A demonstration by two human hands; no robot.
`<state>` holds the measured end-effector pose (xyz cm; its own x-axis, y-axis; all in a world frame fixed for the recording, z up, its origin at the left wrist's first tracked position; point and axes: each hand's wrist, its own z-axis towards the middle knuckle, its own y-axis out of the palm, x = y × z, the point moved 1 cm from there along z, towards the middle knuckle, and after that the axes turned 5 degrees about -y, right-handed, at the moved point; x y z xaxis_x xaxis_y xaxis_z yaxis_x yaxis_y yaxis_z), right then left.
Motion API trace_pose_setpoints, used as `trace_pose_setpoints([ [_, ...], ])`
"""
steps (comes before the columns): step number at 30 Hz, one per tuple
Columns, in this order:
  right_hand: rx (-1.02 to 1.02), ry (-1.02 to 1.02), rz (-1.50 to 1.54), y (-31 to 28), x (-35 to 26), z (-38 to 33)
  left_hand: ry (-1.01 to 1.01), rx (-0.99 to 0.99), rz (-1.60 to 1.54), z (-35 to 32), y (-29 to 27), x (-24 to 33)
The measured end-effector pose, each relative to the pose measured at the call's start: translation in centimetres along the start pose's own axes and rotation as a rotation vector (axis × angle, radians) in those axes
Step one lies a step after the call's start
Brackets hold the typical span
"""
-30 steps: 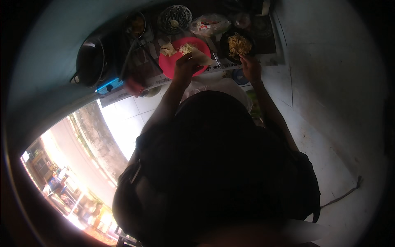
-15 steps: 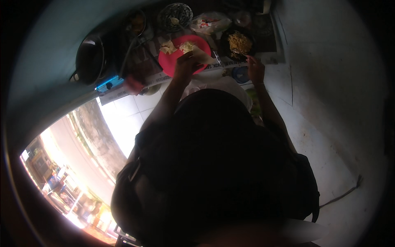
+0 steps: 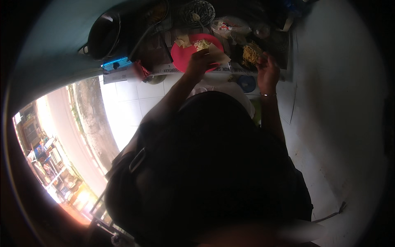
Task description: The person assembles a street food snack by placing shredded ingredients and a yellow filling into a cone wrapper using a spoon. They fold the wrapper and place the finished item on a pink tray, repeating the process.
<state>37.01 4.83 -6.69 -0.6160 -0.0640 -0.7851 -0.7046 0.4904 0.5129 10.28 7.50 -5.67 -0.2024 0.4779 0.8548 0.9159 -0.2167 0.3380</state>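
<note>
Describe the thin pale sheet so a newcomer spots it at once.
Find the round pinkish-red plate. Over its near right side, the person's left hand holds the thin pale sheet. Unlike the tan, uneven pieces on the plate's far left, it is hand-held, its corner jutting past the rim.

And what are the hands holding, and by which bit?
The left hand holds a pale sheet by its left side. The right hand is by the stringy food; too dark to tell its hold.
</note>
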Motion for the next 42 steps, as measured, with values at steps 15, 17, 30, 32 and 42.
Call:
trace_pose_setpoints([
  [15,-0.410,-0.029,-0.337,16.6,5.6,-4.6,0.127,0.486,0.200,-8.9,-3.7,6.2],
  [17,-0.470,-0.101,-0.344,18.9,6.5,-5.6,0.182,0.514,0.186,-9.8,-5.3,7.0],
  [30,-0.333,-0.299,-0.271,36.2,19.0,-15.6,0.165,0.197,-0.133,-15.0,-25.3,14.7],
  [32,-0.259,-0.275,-0.312,38.3,20.5,-16.7,0.174,0.164,-0.193,-16.2,-28.3,14.6],
  [42,-0.214,-0.302,-0.330,41.5,22.5,-19.4,-0.319,0.793,1.257,-13.1,-56.3,3.7],
])
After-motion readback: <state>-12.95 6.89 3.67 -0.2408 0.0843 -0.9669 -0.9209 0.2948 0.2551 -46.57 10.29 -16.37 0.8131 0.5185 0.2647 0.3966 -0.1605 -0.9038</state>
